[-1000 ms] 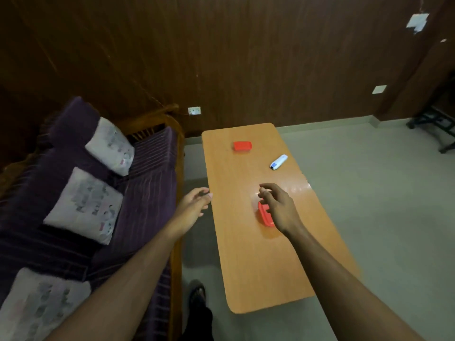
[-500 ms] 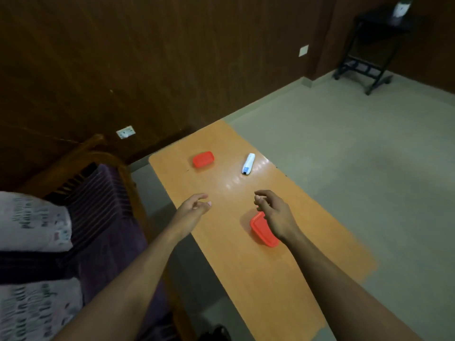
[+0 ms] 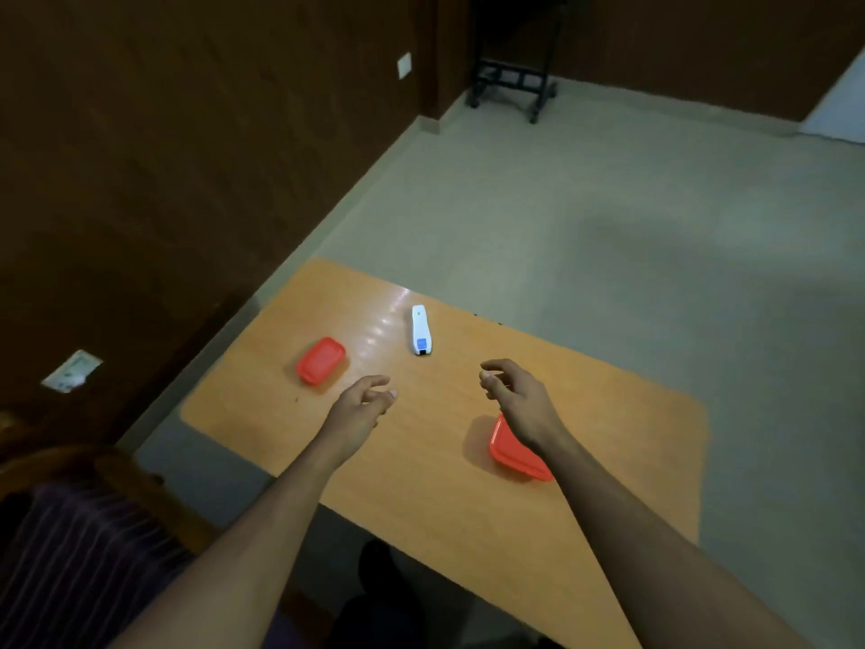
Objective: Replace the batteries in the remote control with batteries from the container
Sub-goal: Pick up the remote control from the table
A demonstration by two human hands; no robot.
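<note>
A white remote control [image 3: 420, 330] with a blue patch lies on the orange table [image 3: 421, 461] near its far edge. A closed red container [image 3: 321, 360] sits to its left. A second red container [image 3: 515, 454] lies nearer, partly hidden under my right wrist. My left hand [image 3: 362, 405] hovers over the table just below the first container, fingers loosely curled, holding nothing. My right hand [image 3: 515, 398] hovers right of and below the remote, fingers loosely curled and empty. Neither hand touches anything.
A purple striped sofa with a wooden arm [image 3: 70, 531] stands at the lower left, close to the table. A dark wood wall [image 3: 187, 133] runs behind. A black metal stand [image 3: 515, 86] is at the far end of the grey floor [image 3: 608, 227].
The view has swung right and down, so the table now lies slanted. My left hand has come from the table's left edge to over the tabletop; my right hand has moved past the near container.
</note>
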